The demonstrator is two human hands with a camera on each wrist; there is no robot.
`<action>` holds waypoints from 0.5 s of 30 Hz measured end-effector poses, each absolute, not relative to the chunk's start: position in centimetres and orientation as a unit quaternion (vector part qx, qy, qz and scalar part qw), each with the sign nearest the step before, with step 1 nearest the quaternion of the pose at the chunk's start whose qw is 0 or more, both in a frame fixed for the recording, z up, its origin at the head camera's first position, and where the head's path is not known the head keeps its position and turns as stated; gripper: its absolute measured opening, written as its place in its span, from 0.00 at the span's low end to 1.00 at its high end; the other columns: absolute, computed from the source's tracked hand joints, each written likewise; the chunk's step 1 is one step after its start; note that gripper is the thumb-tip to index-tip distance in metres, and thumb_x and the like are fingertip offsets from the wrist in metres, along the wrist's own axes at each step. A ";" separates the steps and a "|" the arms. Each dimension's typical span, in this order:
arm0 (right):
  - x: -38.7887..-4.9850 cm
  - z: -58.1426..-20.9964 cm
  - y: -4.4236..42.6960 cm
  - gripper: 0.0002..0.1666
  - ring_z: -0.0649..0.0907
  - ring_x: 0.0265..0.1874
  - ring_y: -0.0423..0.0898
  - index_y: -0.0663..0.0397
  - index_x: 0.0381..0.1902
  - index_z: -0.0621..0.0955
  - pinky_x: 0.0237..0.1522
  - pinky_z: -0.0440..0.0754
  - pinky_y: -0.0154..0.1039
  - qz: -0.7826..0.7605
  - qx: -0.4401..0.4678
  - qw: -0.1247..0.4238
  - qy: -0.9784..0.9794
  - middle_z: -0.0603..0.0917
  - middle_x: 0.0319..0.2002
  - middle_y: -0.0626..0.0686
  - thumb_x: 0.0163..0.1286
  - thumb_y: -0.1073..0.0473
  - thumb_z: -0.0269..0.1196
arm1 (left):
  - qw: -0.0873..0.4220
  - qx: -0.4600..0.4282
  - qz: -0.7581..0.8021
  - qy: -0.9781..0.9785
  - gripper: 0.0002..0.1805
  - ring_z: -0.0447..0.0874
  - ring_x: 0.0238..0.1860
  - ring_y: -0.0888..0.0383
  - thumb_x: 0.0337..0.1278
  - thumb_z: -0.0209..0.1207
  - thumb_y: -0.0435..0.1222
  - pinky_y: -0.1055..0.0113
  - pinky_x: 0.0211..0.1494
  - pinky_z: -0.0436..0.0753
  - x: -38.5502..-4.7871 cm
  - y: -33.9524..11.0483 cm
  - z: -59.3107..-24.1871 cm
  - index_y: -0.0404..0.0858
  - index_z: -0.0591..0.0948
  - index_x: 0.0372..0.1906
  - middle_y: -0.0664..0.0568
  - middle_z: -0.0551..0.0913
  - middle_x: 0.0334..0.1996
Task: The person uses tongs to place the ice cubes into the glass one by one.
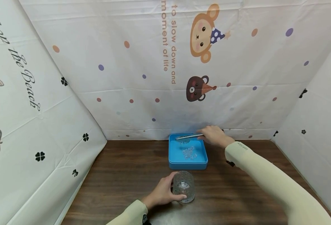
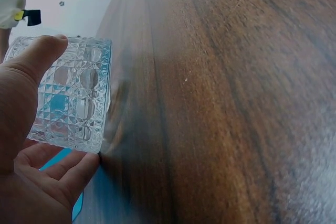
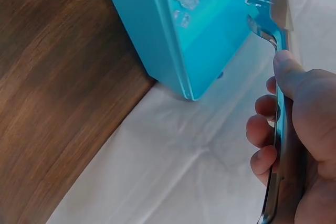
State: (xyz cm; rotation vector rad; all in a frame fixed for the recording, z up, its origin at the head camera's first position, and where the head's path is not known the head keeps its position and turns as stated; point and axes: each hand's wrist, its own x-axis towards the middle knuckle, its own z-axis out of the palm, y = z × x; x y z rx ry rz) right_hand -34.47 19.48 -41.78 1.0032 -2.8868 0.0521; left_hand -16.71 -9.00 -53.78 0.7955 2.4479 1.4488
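My left hand (image 1: 162, 191) grips a clear cut-glass tumbler (image 1: 191, 193) on the table, thumb on the near side and fingers around the far side. In the left wrist view the faceted wall of the tumbler (image 2: 71, 98) shows beneath the thumb. Farther back, my right hand (image 1: 214, 136) holds metal tongs (image 1: 190, 136) over a blue square box (image 1: 186, 166). Clear ice-like cubes (image 1: 188, 153) lie in the box. Seen from the right wrist, the tongs' claw-like tips (image 3: 281, 11) stand apart; whether a cube sits between them is hard to tell.
The dark wooden table (image 1: 126, 175) runs back to a printed white cloth backdrop (image 1: 143, 112), and the box stands close to that cloth. More cloth (image 1: 69, 140) borders the left side, and another sheet (image 1: 309, 150) the right.
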 end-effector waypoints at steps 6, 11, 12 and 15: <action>-34.1 -41.0 20.6 0.21 0.82 0.24 0.44 0.58 0.59 0.84 0.24 0.82 0.42 0.042 0.326 0.071 -0.942 0.87 0.34 0.52 0.74 0.52 0.67 | 0.091 0.272 0.493 0.821 0.43 0.84 0.53 0.58 0.54 0.75 0.50 0.67 0.51 0.85 -16.6 -9.0 -53.6 0.45 0.68 0.72 0.50 0.81 0.59; -33.5 -40.6 21.6 0.23 0.84 0.30 0.49 0.59 0.61 0.82 0.24 0.81 0.43 0.041 0.310 0.086 -0.946 0.87 0.40 0.55 0.75 0.51 0.65 | 0.091 0.275 0.492 0.821 0.43 0.84 0.54 0.58 0.55 0.75 0.51 0.67 0.52 0.85 -16.6 -9.0 -53.7 0.45 0.68 0.73 0.50 0.81 0.59; -33.4 -40.6 21.8 0.23 0.84 0.28 0.48 0.59 0.62 0.82 0.22 0.79 0.42 0.042 0.308 0.088 -0.946 0.87 0.39 0.55 0.76 0.51 0.65 | 0.091 0.275 0.492 0.821 0.43 0.84 0.54 0.59 0.55 0.75 0.51 0.67 0.52 0.85 -16.6 -9.0 -53.7 0.45 0.67 0.73 0.50 0.81 0.59; -33.1 -40.5 22.4 0.23 0.79 0.22 0.45 0.60 0.62 0.81 0.17 0.71 0.38 0.044 0.305 0.093 -0.947 0.86 0.35 0.55 0.77 0.51 0.63 | 0.094 0.277 0.491 0.820 0.44 0.84 0.54 0.60 0.56 0.74 0.51 0.67 0.53 0.85 -16.7 -9.1 -53.9 0.45 0.67 0.74 0.49 0.81 0.59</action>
